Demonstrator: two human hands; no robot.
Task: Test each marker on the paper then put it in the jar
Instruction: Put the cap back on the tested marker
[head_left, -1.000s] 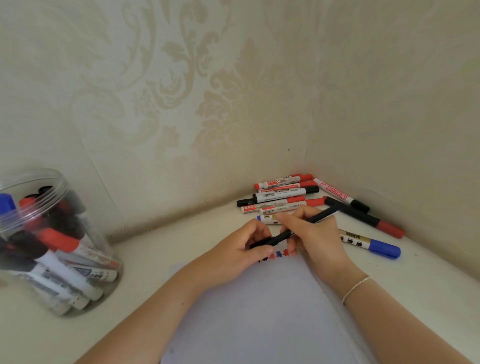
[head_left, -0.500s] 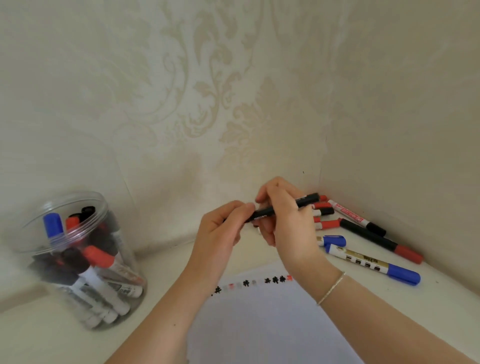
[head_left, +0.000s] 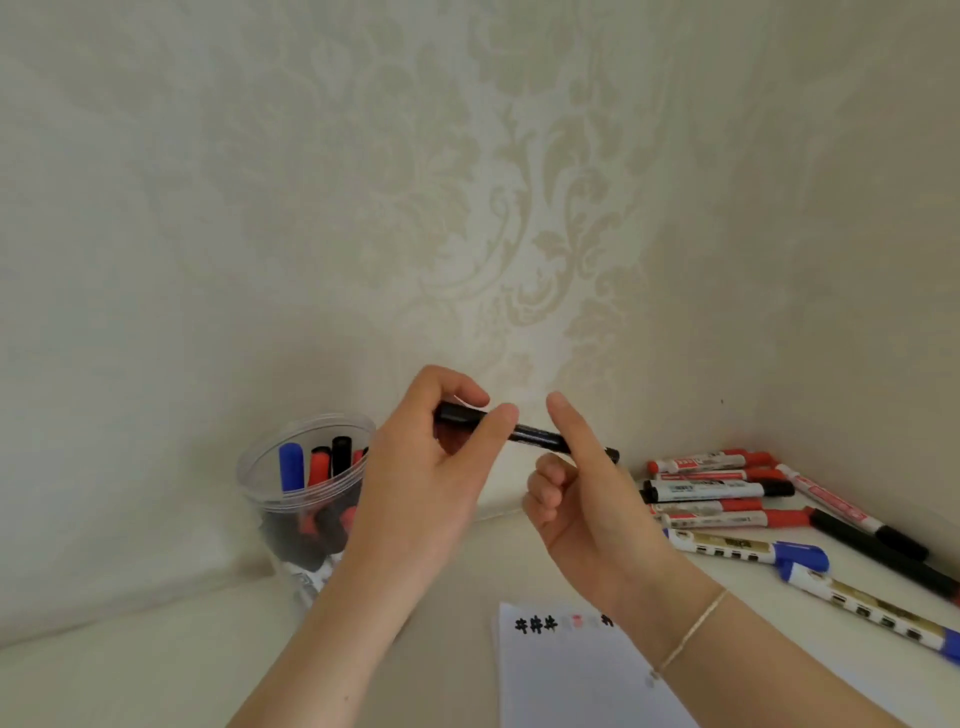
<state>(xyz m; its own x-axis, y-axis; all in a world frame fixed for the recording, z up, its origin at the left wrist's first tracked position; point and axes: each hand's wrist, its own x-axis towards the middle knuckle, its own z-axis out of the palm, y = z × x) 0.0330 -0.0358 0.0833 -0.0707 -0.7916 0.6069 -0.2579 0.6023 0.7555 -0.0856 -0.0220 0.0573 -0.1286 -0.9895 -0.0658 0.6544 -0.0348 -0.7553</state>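
A black marker is gripped near its left end by the left hand, thumb and curled fingers closed around the barrel, and is held level in the air above the table. The right hand is raised just beside it: index finger extended upward across the barrel, remaining fingers loosely curled, nothing clasped. Contact between that finger and the marker appears likely but cannot be confirmed.

Patterned wallpaper is seen behind. The clear jar is stood to the left near the wall, its right side hidden by the left hand; blue, red and black capped markers are held inside it. The paper is laid below the hands, its top edge marked with small black and red test marks, partly covered by the right wrist. A loose pile of markers is left at right in the corner. A thin bracelet is worn on the right wrist.
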